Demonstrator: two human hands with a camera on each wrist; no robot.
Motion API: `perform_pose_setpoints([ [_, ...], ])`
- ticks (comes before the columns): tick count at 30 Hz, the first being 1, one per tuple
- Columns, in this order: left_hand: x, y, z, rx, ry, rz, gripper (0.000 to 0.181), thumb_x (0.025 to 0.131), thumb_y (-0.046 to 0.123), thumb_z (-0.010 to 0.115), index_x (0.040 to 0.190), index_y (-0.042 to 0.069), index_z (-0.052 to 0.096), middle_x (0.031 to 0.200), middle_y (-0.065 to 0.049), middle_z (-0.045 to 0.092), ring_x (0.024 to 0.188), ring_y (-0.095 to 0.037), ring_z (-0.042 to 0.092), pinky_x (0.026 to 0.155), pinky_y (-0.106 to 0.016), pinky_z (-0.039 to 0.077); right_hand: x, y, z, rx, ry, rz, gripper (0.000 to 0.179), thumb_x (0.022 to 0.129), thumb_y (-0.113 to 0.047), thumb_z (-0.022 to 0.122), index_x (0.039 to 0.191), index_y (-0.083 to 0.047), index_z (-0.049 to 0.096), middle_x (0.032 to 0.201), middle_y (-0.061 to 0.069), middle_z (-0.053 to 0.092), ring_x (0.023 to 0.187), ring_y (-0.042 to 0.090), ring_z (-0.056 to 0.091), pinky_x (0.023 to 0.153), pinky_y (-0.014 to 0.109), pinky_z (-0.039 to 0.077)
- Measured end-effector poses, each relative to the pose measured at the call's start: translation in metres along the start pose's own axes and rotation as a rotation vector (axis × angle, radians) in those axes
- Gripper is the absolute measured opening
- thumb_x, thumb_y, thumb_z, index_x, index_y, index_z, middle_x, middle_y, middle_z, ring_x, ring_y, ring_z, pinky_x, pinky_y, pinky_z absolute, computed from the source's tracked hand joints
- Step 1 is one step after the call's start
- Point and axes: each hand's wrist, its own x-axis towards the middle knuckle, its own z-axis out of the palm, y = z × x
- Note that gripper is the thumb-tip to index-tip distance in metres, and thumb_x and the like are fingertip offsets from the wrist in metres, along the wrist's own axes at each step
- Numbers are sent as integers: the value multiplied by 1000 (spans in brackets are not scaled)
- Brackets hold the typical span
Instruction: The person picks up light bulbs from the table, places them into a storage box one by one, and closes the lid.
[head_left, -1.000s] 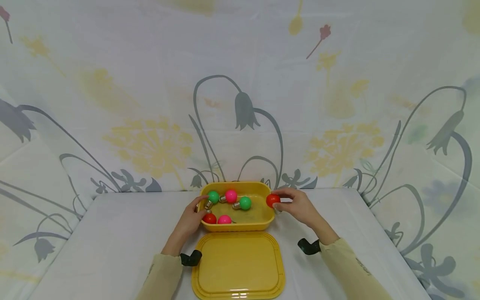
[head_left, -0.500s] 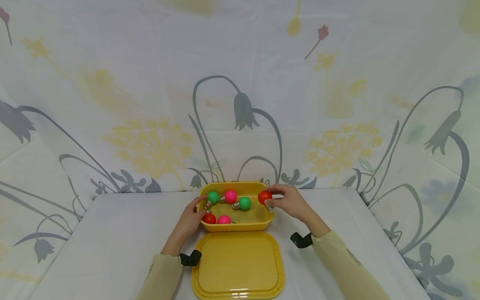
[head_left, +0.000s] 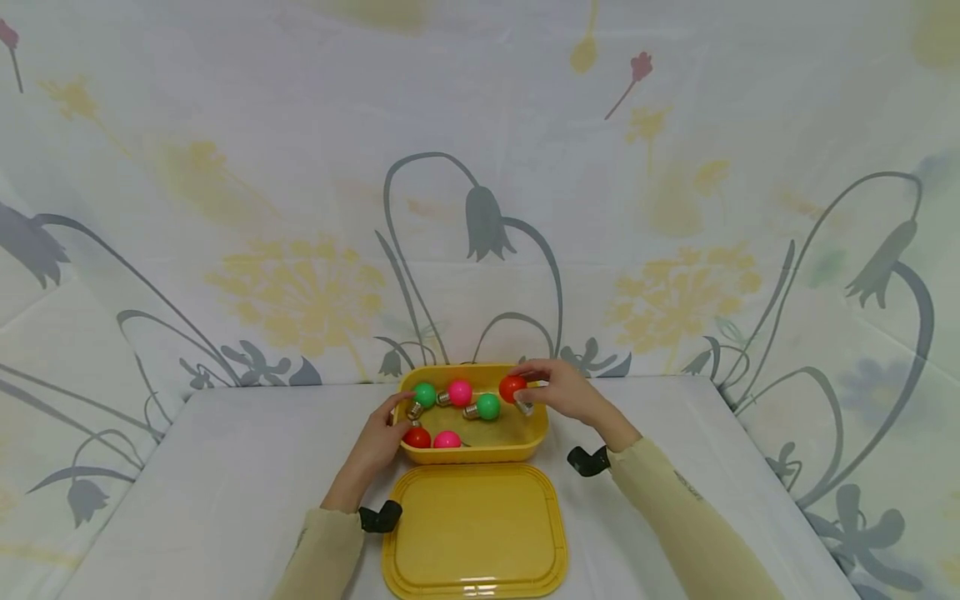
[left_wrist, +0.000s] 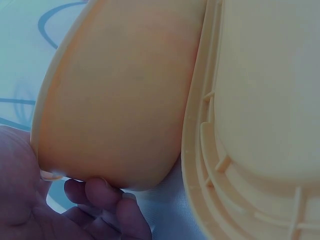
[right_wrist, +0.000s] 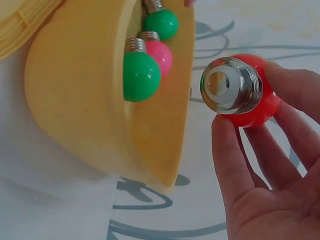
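A yellow plastic box (head_left: 474, 455) stands at the table's far edge with several round light bulbs in it. My left hand (head_left: 378, 440) grips the box's left wall, with fingers against its outside in the left wrist view. With thumb and fingertips, my right hand (head_left: 567, 392) pinches a red light bulb (right_wrist: 257, 95) over the box's right end. That bulb's metal base points toward the right wrist camera. In the box lie a green bulb (head_left: 424, 394), a pink bulb (head_left: 460, 392), another green bulb (head_left: 488, 407), a second red bulb (head_left: 417, 437) and a partly hidden pink bulb (head_left: 447, 439).
Just in front of the box, a flat yellow lid (head_left: 475, 531) lies on the white tabletop (head_left: 247, 483). A flower-printed cloth (head_left: 480, 275) hangs behind the table and along both sides. Black camera mounts sit at each wrist.
The right hand has carried the red bulb leftward and slightly up, from the box's right rim to above its inside. The left hand has stayed on the box, which has hardly moved.
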Motion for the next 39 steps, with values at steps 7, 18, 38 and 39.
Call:
perform_pose_setpoints([
  [7,0,-1,-1,22,4,27,50,96,9,53,145,19,51,143,-22,46,111,-34,47,88,-43,42,13,-2,0,60,-72,21,33,92,-18,71,123,-10,68,122,7,65,113,27,61,95,43,50],
  [18,0,-2,0,8,3,5,50,96,10,54,146,19,50,150,-23,39,127,-39,42,107,-60,33,32,-2,3,162,-169,60,32,91,-12,70,122,-7,69,124,8,64,110,26,60,99,43,46],
  [38,1,0,-1,9,-9,-9,51,96,10,53,146,19,49,155,-22,33,140,-45,31,109,-61,27,58,13,18,155,-395,150,33,90,-16,71,123,-10,71,119,4,66,105,23,59,93,35,50],
  [39,0,0,-2,8,-8,-10,51,96,11,53,146,19,49,155,-22,33,140,-45,30,109,-61,27,58,14,19,157,-406,159,33,90,-17,71,123,-11,71,119,3,66,105,23,59,93,35,49],
])
